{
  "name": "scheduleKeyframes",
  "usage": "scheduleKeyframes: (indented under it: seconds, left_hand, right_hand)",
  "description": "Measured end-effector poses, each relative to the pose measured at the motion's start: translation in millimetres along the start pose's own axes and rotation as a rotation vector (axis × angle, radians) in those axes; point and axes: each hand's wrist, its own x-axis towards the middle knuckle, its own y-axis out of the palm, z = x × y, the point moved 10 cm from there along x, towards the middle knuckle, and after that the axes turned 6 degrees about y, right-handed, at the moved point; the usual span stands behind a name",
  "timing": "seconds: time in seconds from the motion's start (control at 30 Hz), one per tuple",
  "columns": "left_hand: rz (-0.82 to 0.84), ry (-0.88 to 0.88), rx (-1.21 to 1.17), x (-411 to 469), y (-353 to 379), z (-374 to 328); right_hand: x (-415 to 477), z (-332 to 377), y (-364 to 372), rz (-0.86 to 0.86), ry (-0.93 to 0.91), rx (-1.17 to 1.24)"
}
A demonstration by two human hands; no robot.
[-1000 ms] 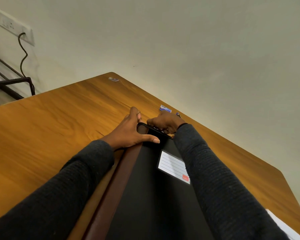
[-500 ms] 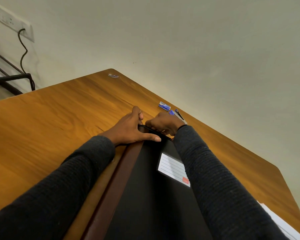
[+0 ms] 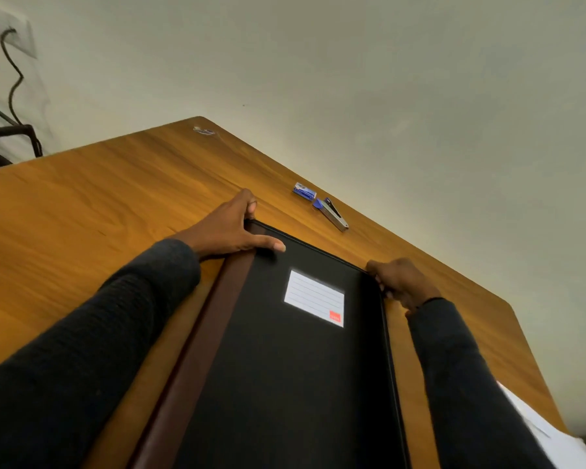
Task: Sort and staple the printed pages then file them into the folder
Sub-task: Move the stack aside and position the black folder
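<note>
While the left hand (image 3: 229,228) stays on the far-left corner of the folder (image 3: 285,384), thumb flat on the cover and fingers hooked over the far edge, the right hand (image 3: 401,282) has slid away from it to the far-right corner. Its fingers are curled on that edge, probably pinching the cover, though the grip is partly hidden. Folder lies closed on the table (image 3: 82,214), label up. Pages (image 3: 548,434) lie loose at near right; stapler (image 3: 334,214) sits beyond, untouched. Looks like the folder is about to be opened; stapling not yet done.

Office-like desk (image 3: 82,204), stapler (image 3: 334,216), bare wall with socket (image 3: 11,32)
</note>
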Motion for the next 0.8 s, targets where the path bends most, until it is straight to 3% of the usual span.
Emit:
scheduleKeyframes:
  seconds: [0.2,0.37,0.47,0.6,0.8]
  left_hand:
    - [0.001,0.026,0.101,0,-2,-2]
    - [0.053,-0.022,0.696,11,7,-14]
    - [0.188,0.013,0.898,26,54,-39]
    - [0.369,0.154,0.823,41,138,-71]
    - [0.270,0.281,0.688,45,150,-66]
  right_hand:
    - [-14,-15,3,0.008,-0.040,0.227]
    - [-20,-15,7,0.029,-0.086,0.337]
    - [-20,-14,8,0.039,-0.103,0.354]
    - [-18,-13,9,0.045,-0.111,0.339]
    - [-13,-8,5,0.016,-0.043,0.239]
